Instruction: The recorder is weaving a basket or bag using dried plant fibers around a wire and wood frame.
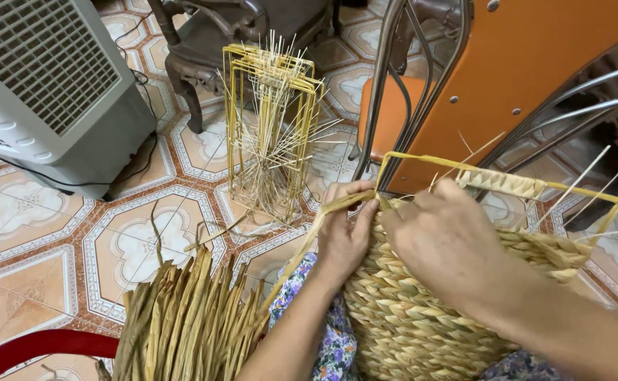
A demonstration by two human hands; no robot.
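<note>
I see my left hand (pixel 343 229) pinching a straw strand (pixel 302 257) at the near-left corner of the woven basket (pixel 408 317); my right hand (pixel 443 236) presses its rim, fingers curled, grip unclear.

We look through a single head-worn camera, tilted steeply down and forward over the lap; it sits close to the left hand (pixel 344 233) and right hand (pixel 443 240) on the woven straw basket (pixel 408 317); farther ahead lies the patterned tile floor (pixel 33 212); no second view overlaps.
</note>
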